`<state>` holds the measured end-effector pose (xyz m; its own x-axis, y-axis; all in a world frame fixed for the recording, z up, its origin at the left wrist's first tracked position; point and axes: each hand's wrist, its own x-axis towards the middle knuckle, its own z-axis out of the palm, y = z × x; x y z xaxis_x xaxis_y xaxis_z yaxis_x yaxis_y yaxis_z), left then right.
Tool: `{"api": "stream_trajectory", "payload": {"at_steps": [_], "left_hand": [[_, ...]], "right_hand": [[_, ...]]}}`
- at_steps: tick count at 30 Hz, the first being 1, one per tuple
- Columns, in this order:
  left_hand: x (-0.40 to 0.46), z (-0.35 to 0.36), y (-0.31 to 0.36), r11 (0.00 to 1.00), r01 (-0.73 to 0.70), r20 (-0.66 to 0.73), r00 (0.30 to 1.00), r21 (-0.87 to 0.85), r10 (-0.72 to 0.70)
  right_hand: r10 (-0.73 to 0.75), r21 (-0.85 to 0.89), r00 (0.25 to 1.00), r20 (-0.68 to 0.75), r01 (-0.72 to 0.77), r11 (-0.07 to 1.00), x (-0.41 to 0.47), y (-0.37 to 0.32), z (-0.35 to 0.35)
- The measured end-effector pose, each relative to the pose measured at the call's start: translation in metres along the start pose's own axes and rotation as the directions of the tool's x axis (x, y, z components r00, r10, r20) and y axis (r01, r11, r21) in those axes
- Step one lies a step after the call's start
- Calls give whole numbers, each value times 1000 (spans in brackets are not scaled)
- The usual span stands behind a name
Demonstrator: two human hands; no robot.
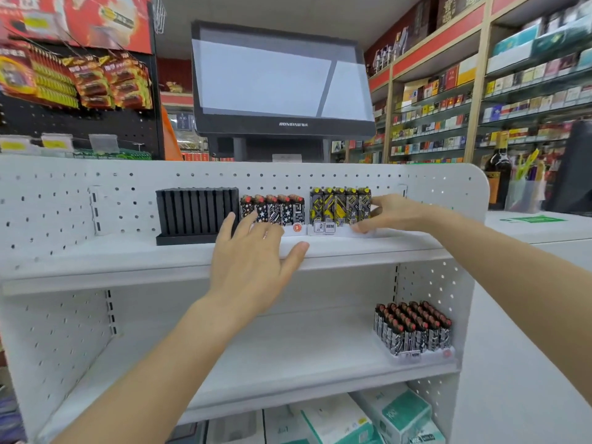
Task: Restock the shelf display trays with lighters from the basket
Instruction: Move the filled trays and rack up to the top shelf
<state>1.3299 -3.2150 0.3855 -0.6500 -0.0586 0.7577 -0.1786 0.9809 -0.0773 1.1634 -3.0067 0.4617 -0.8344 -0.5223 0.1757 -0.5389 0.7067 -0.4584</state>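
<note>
On the top shelf (128,254) stand three items in a row: a black slotted display tray (192,214), a tray of black-and-white patterned lighters (272,208) with red tops, and a tray of grey-and-yellow lighters (339,206). My left hand (253,254) hovers with fingers spread in front of the black-and-white tray, hiding its front. My right hand (384,213) touches the right end of the grey-and-yellow tray, thumb at its white base. A further full tray of black-and-white lighters (413,328) sits at the right of the middle shelf. No basket is in view.
A cash-register screen (278,81) rises behind the white pegboard shelf unit. Green-and-white boxes (394,415) lie on the bottom shelf. A white counter (538,229) runs along the right, with cigarette shelves behind it. Snack packets hang at upper left.
</note>
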Motion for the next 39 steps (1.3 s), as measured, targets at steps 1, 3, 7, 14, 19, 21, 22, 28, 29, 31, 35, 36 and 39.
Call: {"api": "stream_trajectory", "payload": {"at_steps": [1, 3, 7, 14, 19, 21, 22, 28, 29, 31, 35, 36, 39], "left_hand": [[0, 0, 0, 1000, 6, -4, 1000, -7, -7], [0, 3, 1, 1000, 12, -44, 999, -27, -13], [0, 5, 2, 1000, 1, -79, 997, -15, -2], [-1, 1, 2, 1000, -18, -73, 997, -16, 17], [1, -10, 5, 999, 38, 27, 999, -39, -37], [4, -14, 11, 976, 74, -30, 996, -207, -82], [1, -16, 18, 937, 71, -108, 988, -343, -114], [-42, 6, 101, 767, -91, -40, 996, -636, 85], [-46, 23, 112, 775, 9, 149, 983, -631, 110], [-49, 56, 127, 750, 229, 450, 887, -620, 101], [-44, 104, 148, 591, 452, 644, 750, -668, 155], [-43, 112, 153, 569, 467, 658, 730, -677, 184], [-32, 133, 161, 543, 464, 657, 717, -700, 234]], "right_hand": [[13, -49, 1000, -4, -13, 999, 4, 2, 1], [3, -176, 999, -46, -11, 984, 12, 5, 2], [-44, -302, 994, -102, 11, 953, 22, 4, 3], [-49, -483, 982, -180, -44, 874, 10, 7, 6], [-227, -269, 845, -484, 103, 957, -51, 0, -12], [-284, -175, 747, -601, 224, 959, -87, 4, -11], [-316, -173, 696, -645, 270, 947, -104, 10, -5], [-202, -325, 831, -519, 27, 945, -150, 83, 68], [-87, -335, 912, -402, -58, 940, -149, 100, 81], [83, -352, 972, -219, -158, 923, -152, 127, 104], [115, -357, 973, -201, -182, 916, -162, 150, 131], [108, -338, 970, -219, -179, 924, -163, 152, 133], [107, -278, 966, -235, -172, 945, -164, 155, 134]]}}
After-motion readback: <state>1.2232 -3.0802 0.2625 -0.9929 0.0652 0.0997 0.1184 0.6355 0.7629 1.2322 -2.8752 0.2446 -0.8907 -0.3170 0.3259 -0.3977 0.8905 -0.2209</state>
